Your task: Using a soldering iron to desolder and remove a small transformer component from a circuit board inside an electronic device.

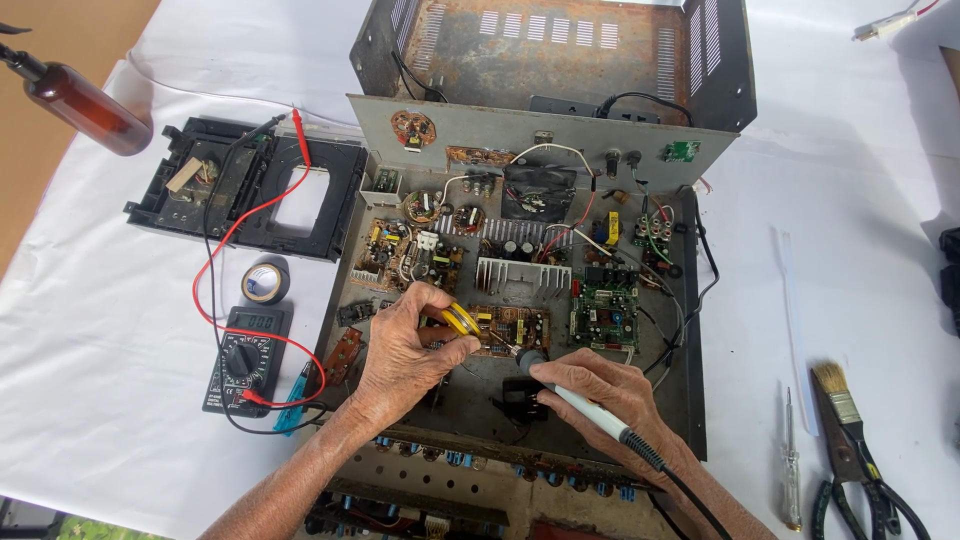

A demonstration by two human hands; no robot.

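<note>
Lower centre: our right hand (600, 385) grips the soldering iron (590, 408), tip at the small circuit board (512, 328); left hand (405, 352) pinches a yellow solder spool (462, 320). Any slip risks bridging neighbouring joints or burning fingers.

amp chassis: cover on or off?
Off. The metal chassis lies open with its circuit boards exposed; the black cover sits behind it.

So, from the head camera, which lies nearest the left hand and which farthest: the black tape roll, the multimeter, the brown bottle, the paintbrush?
From the left hand:
1. Multimeter, just to its left on the white cloth.
2. Black tape roll, left and a little farther up.
3. Paintbrush, far off to the right, past the other hand.
4. Brown bottle, top left corner.
</note>
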